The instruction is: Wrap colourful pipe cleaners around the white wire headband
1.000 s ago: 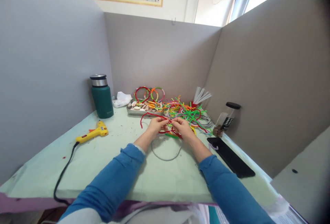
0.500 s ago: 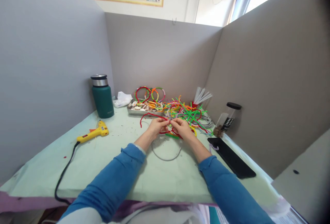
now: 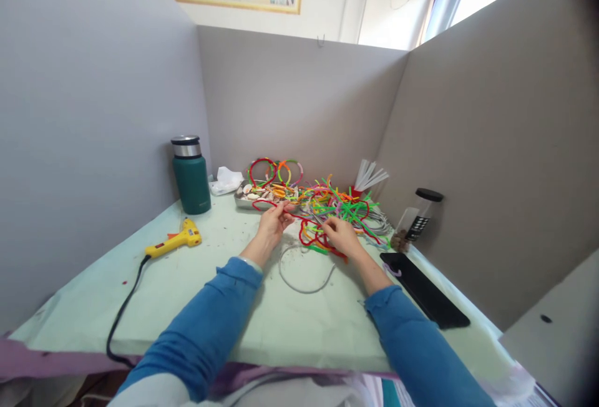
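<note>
A red pipe cleaner point(image 3: 300, 216) stretches between my two hands above the table. My left hand point(image 3: 272, 226) pinches it near the fingertips, and one end sticks out to the left. At the other side, the closed fingers of my right hand point(image 3: 341, 235) hold it close to a tangle of red pipe cleaners point(image 3: 309, 232) lying on the table. A grey headband point(image 3: 305, 292) rests on the cloth just in front of my hands, its curved side towards me.
Behind my hands lie a metal tray point(image 3: 243, 203) of shells and a heap of coloured pipe cleaners point(image 3: 350, 210). To the left are a yellow glue gun point(image 3: 173, 243) with a black cord and a green bottle point(image 3: 191, 185). A black slab point(image 3: 425, 291) and a clear jar point(image 3: 416, 223) lie right.
My hands, together before, have moved apart. The left went up and left, the right slightly right, and the red pipe cleaner is drawn out between them.
</note>
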Demonstrator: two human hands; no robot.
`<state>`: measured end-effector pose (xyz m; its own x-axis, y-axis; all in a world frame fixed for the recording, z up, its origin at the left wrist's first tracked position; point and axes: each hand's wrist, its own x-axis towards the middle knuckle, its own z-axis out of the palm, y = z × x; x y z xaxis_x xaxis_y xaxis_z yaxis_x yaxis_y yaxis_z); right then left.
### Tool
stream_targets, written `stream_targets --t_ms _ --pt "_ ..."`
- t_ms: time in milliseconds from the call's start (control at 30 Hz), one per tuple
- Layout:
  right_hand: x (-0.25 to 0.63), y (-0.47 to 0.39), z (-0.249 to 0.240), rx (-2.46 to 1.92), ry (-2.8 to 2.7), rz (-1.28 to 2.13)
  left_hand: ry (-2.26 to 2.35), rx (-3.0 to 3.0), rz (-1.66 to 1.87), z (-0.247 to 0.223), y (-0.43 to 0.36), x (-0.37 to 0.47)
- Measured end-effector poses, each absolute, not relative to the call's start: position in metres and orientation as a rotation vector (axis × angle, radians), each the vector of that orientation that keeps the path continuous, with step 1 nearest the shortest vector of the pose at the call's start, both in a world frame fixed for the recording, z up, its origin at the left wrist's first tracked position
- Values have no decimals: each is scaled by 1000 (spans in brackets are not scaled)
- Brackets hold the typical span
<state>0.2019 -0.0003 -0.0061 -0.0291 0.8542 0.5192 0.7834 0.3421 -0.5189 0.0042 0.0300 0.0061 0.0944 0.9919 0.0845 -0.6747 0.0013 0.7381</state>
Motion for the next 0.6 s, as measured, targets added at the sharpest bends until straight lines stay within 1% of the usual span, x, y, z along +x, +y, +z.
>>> stream_targets --t_ms 267,600 --pt "222 8 -8 -1691 -1756 -78 592 691 1511 10 35 -3" --pt "234 7 -7 -1868 -1657 -185 589 651 1591 11 37 -8"
